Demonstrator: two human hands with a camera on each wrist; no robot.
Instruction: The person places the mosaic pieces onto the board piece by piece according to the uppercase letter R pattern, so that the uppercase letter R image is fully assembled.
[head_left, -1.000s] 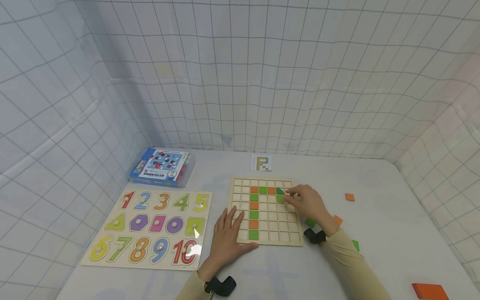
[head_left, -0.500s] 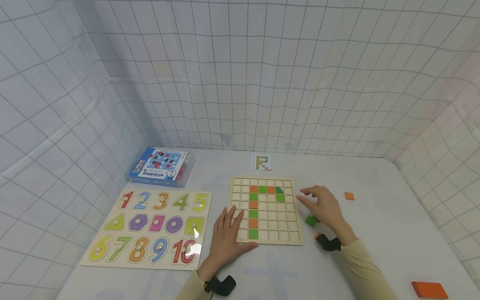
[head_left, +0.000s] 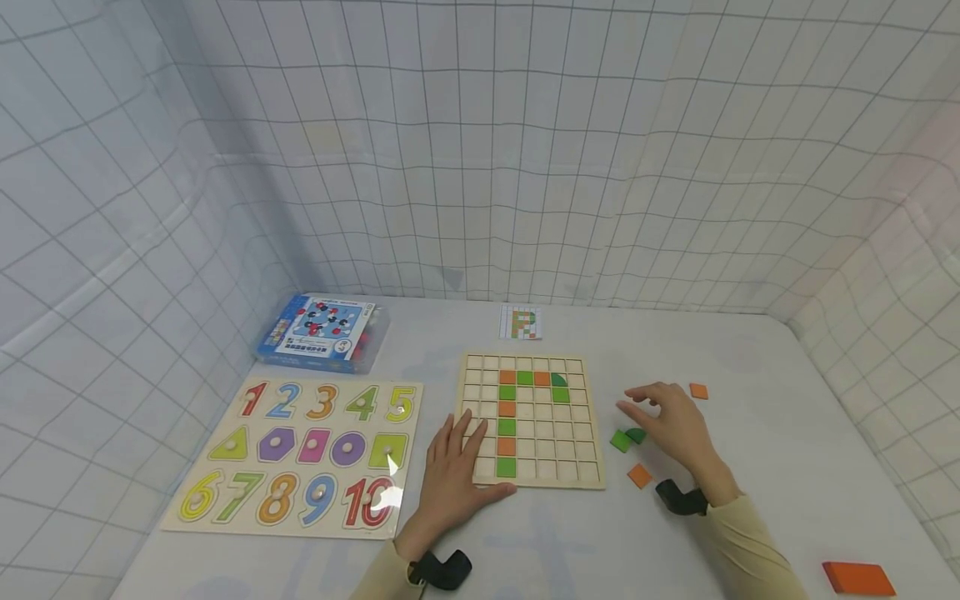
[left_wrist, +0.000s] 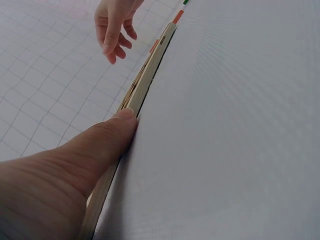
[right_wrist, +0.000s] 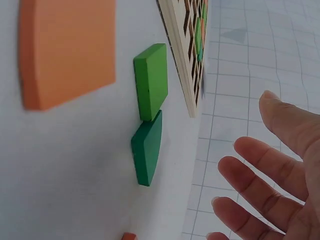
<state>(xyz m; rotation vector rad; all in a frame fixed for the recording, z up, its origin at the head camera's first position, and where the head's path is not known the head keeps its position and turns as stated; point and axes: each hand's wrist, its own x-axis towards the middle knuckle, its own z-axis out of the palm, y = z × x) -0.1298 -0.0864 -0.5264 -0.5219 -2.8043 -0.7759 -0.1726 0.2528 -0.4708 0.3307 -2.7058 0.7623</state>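
One left hand (head_left: 453, 483), spread ungripping, steadies the board (head_left: 544, 432), I judge; my relaxed, empty right hand (head_left: 678, 429) hovers near tiles (head_left: 620, 442).

- Left sleeve (head_left: 381, 575): long, plain, pale beige cloth, running down to the wrist.
- Right sleeve (head_left: 752, 548): the same pale beige cloth, also long, with soft creases near the wrist end.
- Left wrist unit (head_left: 447, 572): small, black, bent like an elbow with rounded edges, on a narrow dark band at the wrist.
- Right wrist unit (head_left: 681, 498): likewise black and bent; its finer details are too small to make out.
- Left grip (head_left: 455, 477): bare, the thumbnail short.
- Right grip (head_left: 677, 429): bare as well.
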